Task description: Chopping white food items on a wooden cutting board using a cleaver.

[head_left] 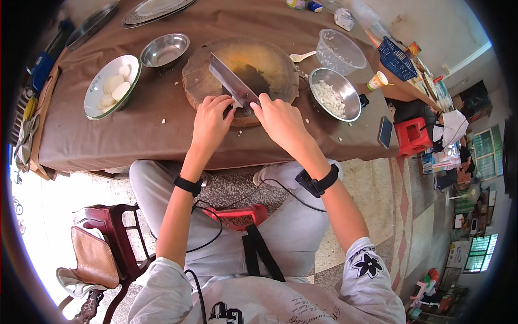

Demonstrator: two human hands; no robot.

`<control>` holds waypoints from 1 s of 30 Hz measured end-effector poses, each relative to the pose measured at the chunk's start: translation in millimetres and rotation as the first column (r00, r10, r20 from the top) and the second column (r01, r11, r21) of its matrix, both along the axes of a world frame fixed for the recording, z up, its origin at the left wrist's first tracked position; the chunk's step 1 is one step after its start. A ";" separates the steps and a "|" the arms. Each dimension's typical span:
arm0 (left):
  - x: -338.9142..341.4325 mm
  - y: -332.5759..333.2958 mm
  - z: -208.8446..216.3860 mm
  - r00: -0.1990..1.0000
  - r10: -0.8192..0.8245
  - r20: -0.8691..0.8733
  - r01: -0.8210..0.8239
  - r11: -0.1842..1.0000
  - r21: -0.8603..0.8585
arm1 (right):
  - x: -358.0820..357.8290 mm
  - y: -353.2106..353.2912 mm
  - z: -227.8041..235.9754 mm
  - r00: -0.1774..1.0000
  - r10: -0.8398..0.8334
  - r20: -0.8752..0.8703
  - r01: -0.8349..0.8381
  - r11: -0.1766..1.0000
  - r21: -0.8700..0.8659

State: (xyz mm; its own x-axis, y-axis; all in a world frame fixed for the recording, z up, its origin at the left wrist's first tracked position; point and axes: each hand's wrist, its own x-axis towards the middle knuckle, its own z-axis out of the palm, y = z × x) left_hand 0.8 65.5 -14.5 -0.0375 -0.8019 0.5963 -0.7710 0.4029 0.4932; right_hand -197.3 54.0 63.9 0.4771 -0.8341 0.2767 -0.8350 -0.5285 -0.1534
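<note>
My right hand (280, 120) is closed round the grip of a cleaver (231, 80), whose broad blade slants up and left over a round wooden chopping board (202, 59). Close by, my left hand (213, 116) has its fingers curled on a small white vegetable piece (236, 103) beside the blade, at the board's near edge. A dark wet patch marks the board's middle. On the right a steel bowl (353, 95) holds diced white bits (328, 97). At the left, a white bowl (96, 89) holds several pale rounded pieces (120, 90).
An empty steel dish (164, 49) sits left of the board. To the right are a white spoon (302, 56), a clear plastic tub (340, 51), a paper cup (377, 81) and a phone (385, 132). Small white crumbs dot the brown tablecloth (108, 140). A cable crosses my lap.
</note>
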 end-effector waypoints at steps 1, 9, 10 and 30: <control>0.1 -0.5 0.5 1.000 0.001 -0.003 -0.001 1.000 0.004 | 2.6 -1.5 0.4 1.000 0.007 0.001 -0.007 1.000 0.002; 4.9 -0.2 1.3 1.000 -0.004 0.006 0.004 1.000 0.005 | 22.0 -26.9 -7.0 0.999 0.008 0.038 -0.009 0.999 0.048; 3.9 -0.1 2.4 1.000 -0.006 0.013 0.006 1.000 -0.003 | 23.1 -33.5 -7.0 0.998 -0.017 0.055 0.014 0.998 0.054; -13.3 12.0 94.9 0.999 0.020 -0.031 -0.028 0.950 -0.310 | -54.7 4.0 -9.6 0.993 0.016 -0.116 -0.052 0.945 -0.323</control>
